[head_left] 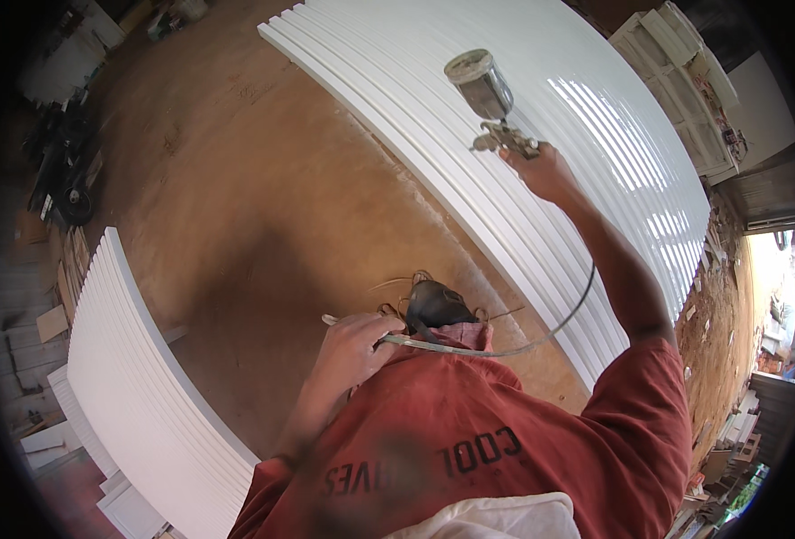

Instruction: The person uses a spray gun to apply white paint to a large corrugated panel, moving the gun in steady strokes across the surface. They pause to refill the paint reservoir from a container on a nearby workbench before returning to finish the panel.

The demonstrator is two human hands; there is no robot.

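My right hand (545,172) is wrapped round the handle of a metal spray gun (509,139), held over white slatted panels (388,108). On top of the gun sits a metal paint cup (483,85), slightly tilted and smeared. A thin hose (554,331) curves down beside my right arm and across my front. My left hand (348,349) is closed round the hose at waist height, well apart from the gun. The panels under the gun look glossy, with bright light reflected at their right.
More white slatted strips (137,359) lie to my left. Brown floor (236,162) runs between both groups. A dark rounded thing (438,305) shows below my front. Black machinery-like clutter (65,171) is at far left; pale shelf-like frames (676,90) stand at far right.
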